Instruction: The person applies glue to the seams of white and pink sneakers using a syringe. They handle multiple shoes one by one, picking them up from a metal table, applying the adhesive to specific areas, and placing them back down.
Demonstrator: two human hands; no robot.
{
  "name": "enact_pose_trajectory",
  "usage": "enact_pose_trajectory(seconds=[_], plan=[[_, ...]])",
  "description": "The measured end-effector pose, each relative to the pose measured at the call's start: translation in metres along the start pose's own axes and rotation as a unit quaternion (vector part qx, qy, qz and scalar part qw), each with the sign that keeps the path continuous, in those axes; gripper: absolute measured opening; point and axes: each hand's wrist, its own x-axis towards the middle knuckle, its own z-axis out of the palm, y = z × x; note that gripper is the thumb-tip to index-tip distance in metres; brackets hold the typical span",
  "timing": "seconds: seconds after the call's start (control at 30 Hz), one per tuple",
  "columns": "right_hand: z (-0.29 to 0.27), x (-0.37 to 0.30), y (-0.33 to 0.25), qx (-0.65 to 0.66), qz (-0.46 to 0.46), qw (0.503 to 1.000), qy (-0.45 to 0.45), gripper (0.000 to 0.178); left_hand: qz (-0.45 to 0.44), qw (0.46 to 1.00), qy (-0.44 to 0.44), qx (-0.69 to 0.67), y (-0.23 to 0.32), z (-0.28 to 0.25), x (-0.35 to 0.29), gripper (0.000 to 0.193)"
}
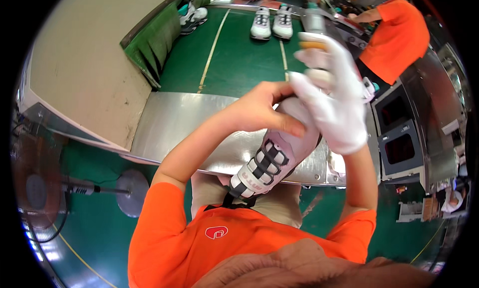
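Observation:
A pale grey-and-white sneaker (272, 163) with black straps is tilted in front of my body, toe up and away from me, over the near edge of the metal table. My bare left hand (267, 108) is closed around its toe end, with the thumb across the top. My right hand (337, 98), in a white glove, is beside the toe, fingers curled. Between its thumb and fingers is a pale thing with an orange band (313, 45), too blurred to name. A clear, green-topped cylinder (314, 21) shows just beyond; whether the two join, I cannot tell.
A pair of white sneakers (272, 23) stands on the green belt (234, 58) ahead. More shoes (192, 18) lie by the green curtain (149, 53) of a beige machine (95, 53). A co-worker in orange (396, 38) is at the right; a fan (45, 193) stands left.

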Motion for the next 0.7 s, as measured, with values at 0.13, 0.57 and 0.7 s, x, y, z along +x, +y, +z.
enact_pose_trajectory(seconds=[0.13, 0.57, 0.7], plan=[[-0.001, 0.009, -0.006, -0.147, -0.048, 0.981, -0.121, 0.047, -0.018, 0.987, -0.064, 0.146, 0.018, 0.012, 0.006, 0.064], [-0.041, 0.035, -0.012, 0.078, 0.056, 0.995, 0.039, 0.055, -0.017, 0.984, -0.160, 0.078, 0.000, -0.012, 0.037, 0.058], [-0.081, -0.035, 0.025, 0.050, 0.137, 0.976, 0.159, 0.051, -0.002, 0.988, -0.157, 0.007, -0.014, -0.036, 0.043, 0.054]])
